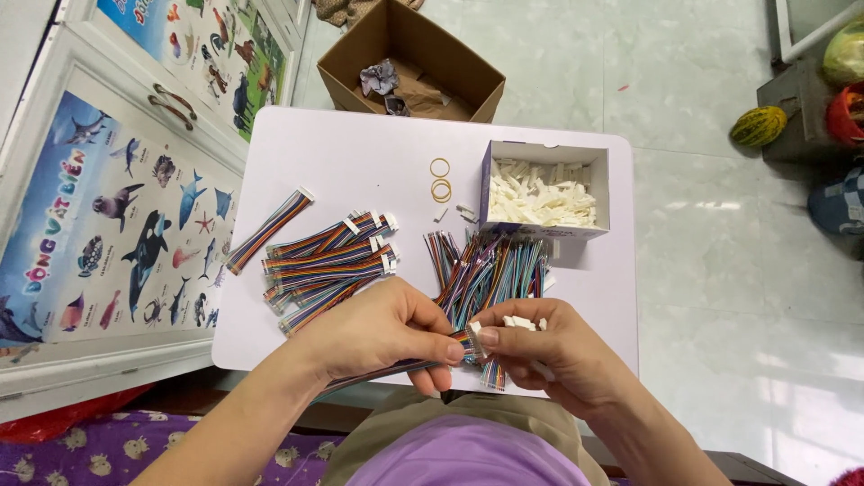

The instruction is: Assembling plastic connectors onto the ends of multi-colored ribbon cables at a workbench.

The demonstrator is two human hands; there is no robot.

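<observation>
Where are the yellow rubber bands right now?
The rubber bands lie on the white table toward its far edge, just left of the small box of white connectors, beyond the wire bundles.

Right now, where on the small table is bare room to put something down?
Bare table lies along the far edge, left of the rubber bands. Crowded: finished cables, loose wires, the connector box and both hands at the near edge.

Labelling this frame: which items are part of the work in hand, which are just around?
In use: left hand, right hand, ribbon cable, white connectors, loose cables, finished cables, connector box.
Lying about: rubber bands, cardboard box, melon.
</observation>
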